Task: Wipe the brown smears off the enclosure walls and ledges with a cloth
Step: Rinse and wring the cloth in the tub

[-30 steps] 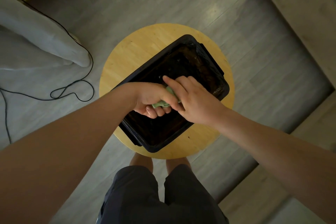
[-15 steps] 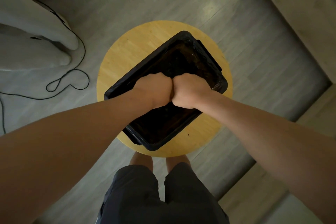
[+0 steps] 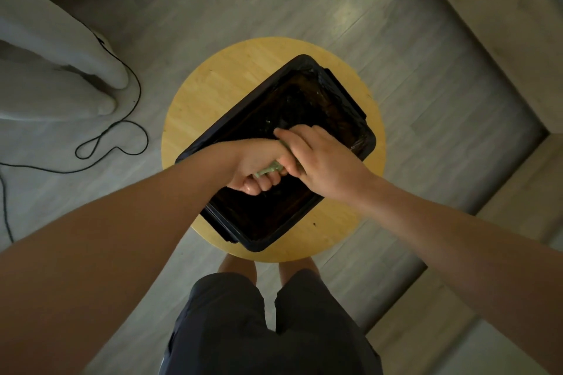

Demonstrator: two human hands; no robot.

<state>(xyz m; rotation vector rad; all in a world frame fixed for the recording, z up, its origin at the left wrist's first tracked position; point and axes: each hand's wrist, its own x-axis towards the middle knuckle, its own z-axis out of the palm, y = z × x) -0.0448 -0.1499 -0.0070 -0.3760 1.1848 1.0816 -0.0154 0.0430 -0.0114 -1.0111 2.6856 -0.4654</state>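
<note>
A dark rectangular enclosure (image 3: 359, 119) with brown-smeared inner walls sits on a round wooden stool. Both hands are over its middle. My left hand (image 3: 256, 167) grips a pale green cloth (image 3: 269, 168), turned so the curled fingers face up; only a strip of cloth shows. My right hand (image 3: 320, 158) lies over the other end of the cloth, its fingers wrapped round it and the index finger stretched toward the far wall. Most of the cloth is hidden between the two hands.
The round wooden stool (image 3: 213, 91) stands on a grey plank floor. A black cable (image 3: 122, 137) loops on the floor at the left, beside a white draped object (image 3: 54, 49). My legs in dark shorts are just below the stool.
Half a second ago both fists were pressed knuckle to knuckle with the cloth hidden. Now the left hand has rolled palm-up and the right has loosened, showing the green cloth again.
</note>
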